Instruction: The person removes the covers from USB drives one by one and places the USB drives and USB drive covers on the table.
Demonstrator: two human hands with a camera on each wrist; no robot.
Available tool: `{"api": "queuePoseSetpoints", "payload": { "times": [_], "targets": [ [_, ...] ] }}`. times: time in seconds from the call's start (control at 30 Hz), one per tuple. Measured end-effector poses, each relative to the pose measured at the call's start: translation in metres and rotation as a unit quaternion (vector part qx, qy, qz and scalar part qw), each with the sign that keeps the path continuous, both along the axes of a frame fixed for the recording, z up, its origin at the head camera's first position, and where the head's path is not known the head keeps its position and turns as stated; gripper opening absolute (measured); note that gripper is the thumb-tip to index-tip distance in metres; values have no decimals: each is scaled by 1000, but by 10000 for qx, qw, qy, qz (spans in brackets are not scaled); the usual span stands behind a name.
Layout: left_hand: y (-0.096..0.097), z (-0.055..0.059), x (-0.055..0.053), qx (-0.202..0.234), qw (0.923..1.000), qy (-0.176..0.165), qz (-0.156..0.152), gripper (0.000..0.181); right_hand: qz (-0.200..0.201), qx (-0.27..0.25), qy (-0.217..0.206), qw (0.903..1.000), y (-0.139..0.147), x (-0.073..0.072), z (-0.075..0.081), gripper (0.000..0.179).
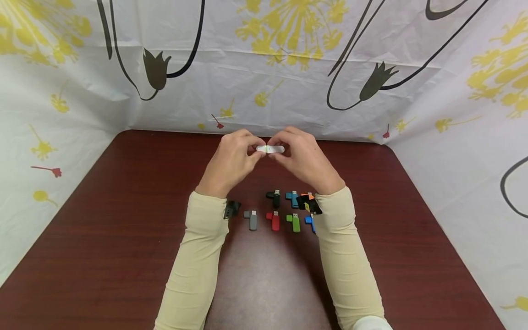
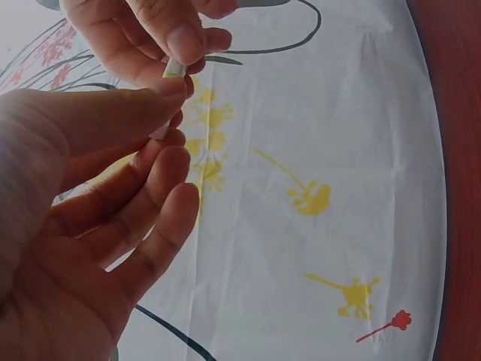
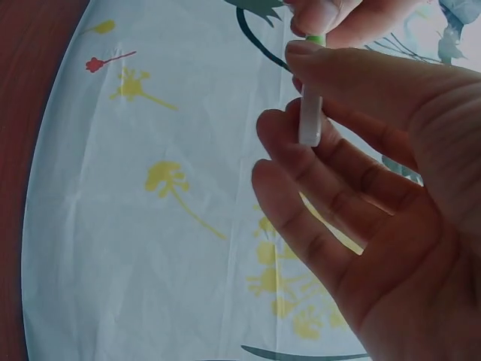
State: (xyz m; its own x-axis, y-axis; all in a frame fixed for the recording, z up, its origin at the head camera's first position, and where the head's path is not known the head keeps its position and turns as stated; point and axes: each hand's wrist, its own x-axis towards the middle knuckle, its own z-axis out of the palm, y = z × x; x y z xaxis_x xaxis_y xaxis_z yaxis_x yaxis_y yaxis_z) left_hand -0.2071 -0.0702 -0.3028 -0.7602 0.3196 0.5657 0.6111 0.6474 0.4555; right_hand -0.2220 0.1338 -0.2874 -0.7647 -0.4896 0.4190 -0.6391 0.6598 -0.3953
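Observation:
A small white USB flash drive point(image 1: 275, 149) with a green band near its middle is held level above the far part of the table. My left hand point(image 1: 232, 160) pinches one end between thumb and fingertips. From the other side, my right hand point(image 1: 304, 158) pinches the other end. The two hands' fingertips nearly meet at the green band. In the right wrist view, a white end of the flash drive point(image 3: 310, 120) sticks out past the thumb of my right hand point(image 3: 376, 188). Fingers cover much of it in the left wrist view.
Below, on the dark red table point(image 1: 103, 229), lie several flash drives in two rows: black point(image 1: 276, 199), teal point(image 1: 294, 200), grey point(image 1: 253, 221), red point(image 1: 275, 222), green point(image 1: 296, 223), with orange point(image 1: 307, 195) and blue point(image 1: 313, 223) ones partly behind my right wrist. A patterned white sheet point(image 1: 231, 82) surrounds the table.

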Motion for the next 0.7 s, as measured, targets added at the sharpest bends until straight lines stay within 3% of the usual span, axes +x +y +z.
{"api": "queuePoseSetpoints", "payload": {
  "times": [0.3,0.7],
  "targets": [
    [-1,2,1,81,9997,-84,-222,15,104,5,230,9997,4,-2,1,15],
    [-1,1,-1,94,9996,-143,-224,15,109,53,182,9998,6,-1,1,17]
  ]
}}
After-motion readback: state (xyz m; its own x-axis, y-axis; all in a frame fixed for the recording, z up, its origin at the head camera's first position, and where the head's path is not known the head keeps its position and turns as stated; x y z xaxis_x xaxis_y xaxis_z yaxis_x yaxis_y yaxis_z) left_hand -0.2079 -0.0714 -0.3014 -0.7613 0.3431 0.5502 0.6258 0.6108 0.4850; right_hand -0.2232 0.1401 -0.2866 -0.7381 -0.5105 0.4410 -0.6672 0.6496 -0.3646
